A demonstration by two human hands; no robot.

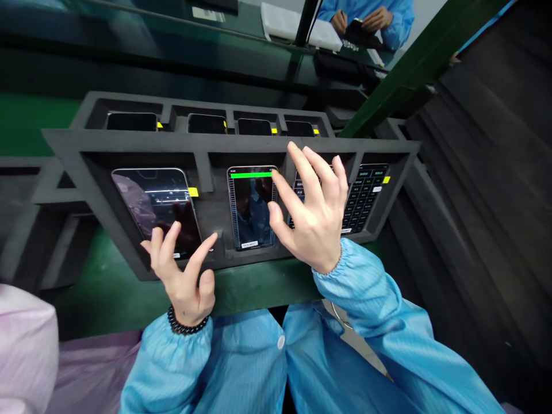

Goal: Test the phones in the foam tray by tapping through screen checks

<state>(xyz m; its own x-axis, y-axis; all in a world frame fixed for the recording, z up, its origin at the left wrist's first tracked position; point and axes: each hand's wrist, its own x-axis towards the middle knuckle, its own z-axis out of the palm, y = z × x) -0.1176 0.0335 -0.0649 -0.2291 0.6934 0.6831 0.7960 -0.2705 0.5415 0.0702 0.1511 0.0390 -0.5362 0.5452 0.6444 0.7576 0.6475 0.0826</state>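
My right hand [313,215] is open, its index fingertip at the upper right corner of a smartphone [252,213]. That phone's screen is lit, with a green bar along the top and striped side edges. Fingers spread, my left hand [183,276] hovers over the lower part of a larger dark-screened smartphone [155,201] with a yellow tab beside it. Another smartphone [366,201], showing a grid of buttons, lies at the right and a further lit one is mostly hidden behind my right hand. All of them sit in compartments of a dark grey foam tray [202,172].
Behind, a second foam tray [166,118] holds several dark phones with yellow tabs. A green post [414,63] slants across the right. More foam trays [478,190] are stacked at the right. Across the bench, a co-worker's hands [375,20] hold a dark object.
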